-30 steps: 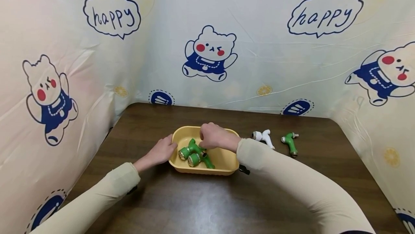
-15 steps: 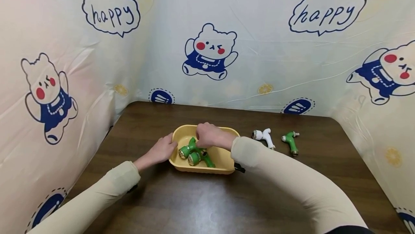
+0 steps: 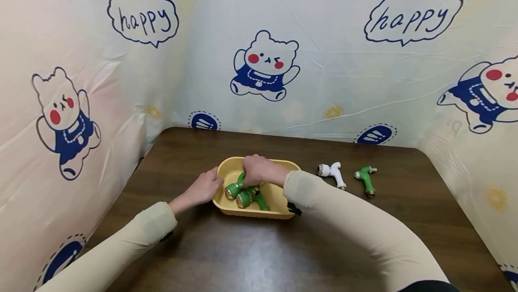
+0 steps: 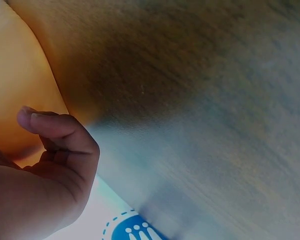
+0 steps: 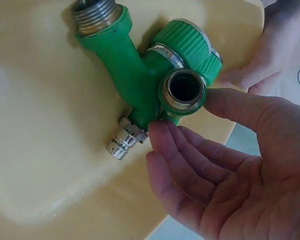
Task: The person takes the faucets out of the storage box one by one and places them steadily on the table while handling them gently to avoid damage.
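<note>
Two green taps lie side by side in a yellow plastic tub (image 3: 255, 214) on the table. My left hand (image 3: 202, 186) grips the tub's left rim; in the left wrist view its fingers curl against the yellow wall (image 4: 20, 75). Reaching into the tub, my right hand (image 3: 259, 169) pinches the farther green tap (image 3: 233, 189) between thumb and fingers, around its threaded end as the right wrist view shows. The nearer green tap (image 5: 122, 70) rests against it, with a metal hose nozzle (image 5: 121, 145) at one end. My right hand partly hides the farther tap in the head view.
Right of the tub, a white tap (image 3: 332, 174) and another green tap (image 3: 366, 180) lie on the dark wooden table (image 3: 194, 247). A printed cloth curtain (image 3: 315, 81) encloses the table at the back and sides.
My right hand has shifted slightly left inside the tub, onto the farther green tap. The left hand keeps its grip on the rim, and the taps have hardly moved.
</note>
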Demonstrator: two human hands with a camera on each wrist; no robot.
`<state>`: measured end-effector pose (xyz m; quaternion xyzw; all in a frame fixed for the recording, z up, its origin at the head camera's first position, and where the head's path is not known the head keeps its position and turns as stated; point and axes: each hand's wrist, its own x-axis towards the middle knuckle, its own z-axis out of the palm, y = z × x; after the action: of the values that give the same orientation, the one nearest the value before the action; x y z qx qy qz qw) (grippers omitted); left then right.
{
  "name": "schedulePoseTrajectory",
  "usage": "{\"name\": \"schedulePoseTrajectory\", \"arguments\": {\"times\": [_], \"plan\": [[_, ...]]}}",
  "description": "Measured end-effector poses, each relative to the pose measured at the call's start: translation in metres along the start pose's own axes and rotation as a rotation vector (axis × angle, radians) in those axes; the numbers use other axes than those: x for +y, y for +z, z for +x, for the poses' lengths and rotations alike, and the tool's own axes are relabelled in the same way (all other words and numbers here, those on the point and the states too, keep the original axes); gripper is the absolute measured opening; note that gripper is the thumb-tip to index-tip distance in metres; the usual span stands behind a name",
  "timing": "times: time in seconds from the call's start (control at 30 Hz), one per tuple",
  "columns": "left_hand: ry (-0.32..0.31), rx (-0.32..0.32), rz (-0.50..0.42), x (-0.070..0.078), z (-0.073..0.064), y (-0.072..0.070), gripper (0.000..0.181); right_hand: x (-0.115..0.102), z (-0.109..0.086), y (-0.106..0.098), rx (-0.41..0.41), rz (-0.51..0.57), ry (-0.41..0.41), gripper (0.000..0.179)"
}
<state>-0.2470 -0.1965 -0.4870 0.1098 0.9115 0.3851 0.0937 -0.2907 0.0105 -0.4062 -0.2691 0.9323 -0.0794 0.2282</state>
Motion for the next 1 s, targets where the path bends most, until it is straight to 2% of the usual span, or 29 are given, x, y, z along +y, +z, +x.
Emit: {"name": "schedulePoseTrajectory", "arguments": {"times": [0.03,0.1,0.13,0.17,0.63,1.0], "plan": [[-0.004,0.002,0.005,0.005,-0.002,-0.001,0.041,0.000,0.001,0.001,-0.004,0.000,0.005,0.042],[0.009,0.013,0.010,0.006,-0.003,-0.001,0.039,-0.001,0.002,0.001,-0.017,0.007,0.016,0.041],[-0.021,0.019,0.026,0.020,-0.007,-0.003,0.037,-0.001,0.002,0.001,-0.022,0.010,0.021,0.041],[-0.020,0.026,0.031,0.021,-0.008,-0.003,0.036,-0.001,0.003,0.002,-0.026,0.014,0.025,0.040],[-0.030,0.033,0.041,0.021,-0.009,-0.003,0.034,-0.003,0.005,0.003,-0.022,0.024,0.031,0.031],[-0.028,0.036,0.043,0.021,-0.009,-0.003,0.035,-0.005,0.009,0.004,-0.028,0.018,0.071,0.022]]}}
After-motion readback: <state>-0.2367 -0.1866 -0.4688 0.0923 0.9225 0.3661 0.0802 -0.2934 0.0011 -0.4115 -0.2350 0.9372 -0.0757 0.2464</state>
